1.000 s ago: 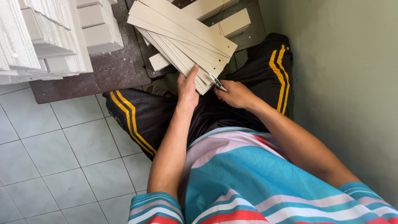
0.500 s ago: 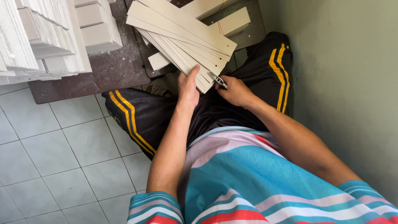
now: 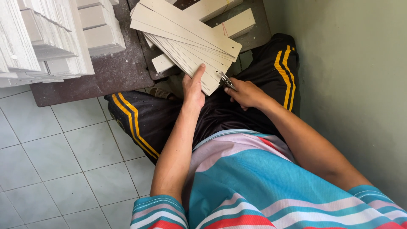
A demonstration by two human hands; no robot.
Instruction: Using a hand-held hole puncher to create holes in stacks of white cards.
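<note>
A fanned stack of long pale cardboard strips (image 3: 186, 36) slants from the upper left down toward my lap. My left hand (image 3: 193, 87) grips its near end, thumb on the top strip. My right hand (image 3: 245, 93) holds a small metal tool (image 3: 226, 79) whose tip touches the lower right corner of the strips. I sit with legs in black trousers with yellow stripes (image 3: 140, 123) and wear a striped shirt.
A dark low board (image 3: 110, 70) lies ahead with white folded boxes (image 3: 46, 38) stacked at the left and pale cardboard blocks (image 3: 231, 25) behind the strips. A green wall (image 3: 352, 72) rises at the right. Grey floor tiles (image 3: 55, 161) fill the left.
The stack and both hands have barely shifted; the tool stays at the same corner of the strips.
</note>
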